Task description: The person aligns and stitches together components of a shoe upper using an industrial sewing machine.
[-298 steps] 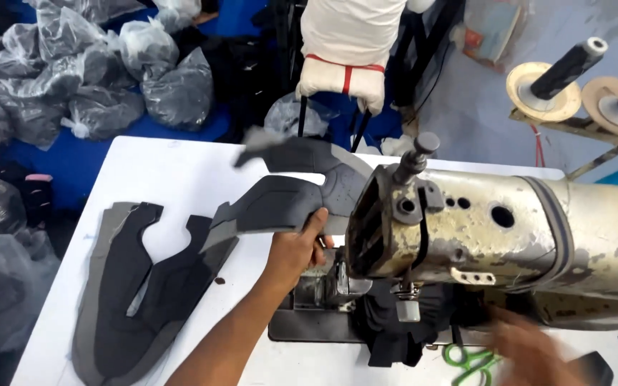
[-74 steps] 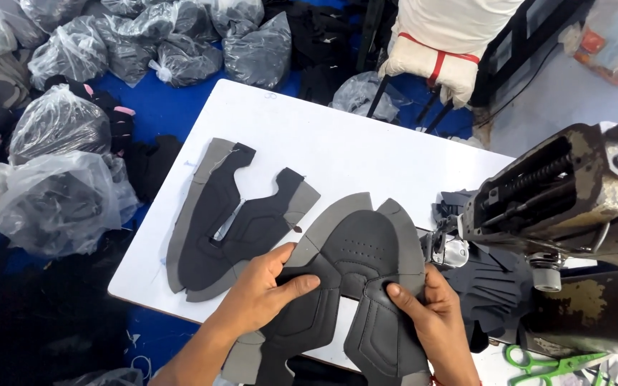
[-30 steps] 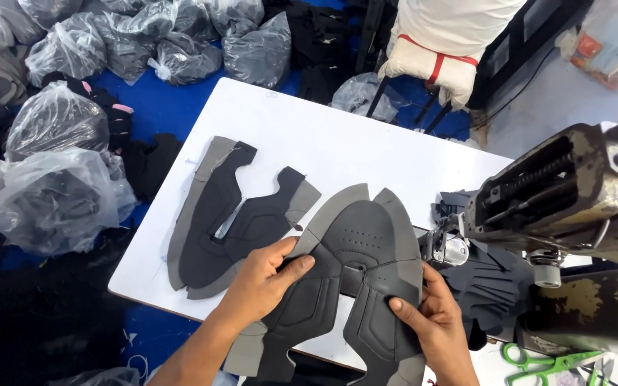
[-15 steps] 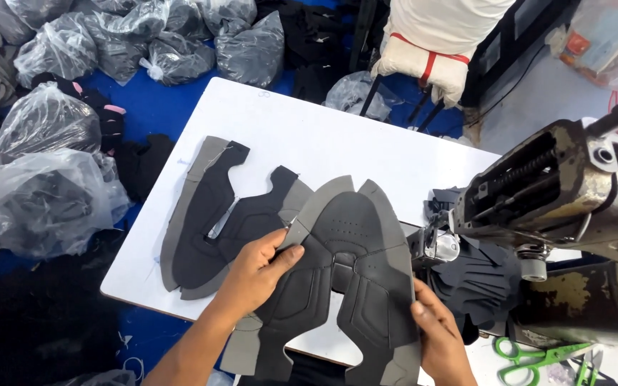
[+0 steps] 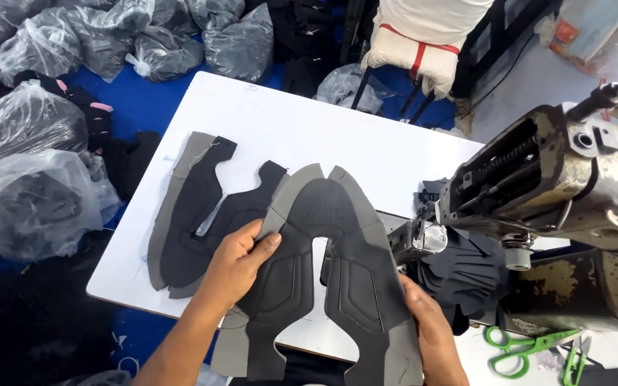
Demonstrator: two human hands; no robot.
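A dark grey and black horseshoe-shaped shoe upper [image 5: 323, 214] lies spread between my hands over the white table [image 5: 309, 129]. My left hand [image 5: 234, 261] grips its left wing, thumb on top. My right hand [image 5: 430, 325] holds the right wing near its lower edge. To the left lies a stack of similar grey and black uppers [image 5: 194, 207], partly under the held piece.
An old metal sewing machine [image 5: 574, 179] stands at the right, with black fabric pieces [image 5: 466, 271] bunched beneath its head. Green scissors [image 5: 523, 347] lie at the lower right. Several clear plastic bags [image 5: 37, 193] of dark parts fill the blue floor at the left and top.
The held upper has shifted slightly up and left toward the stack, and both hands moved with it. Green scissors have come into view at lower right.
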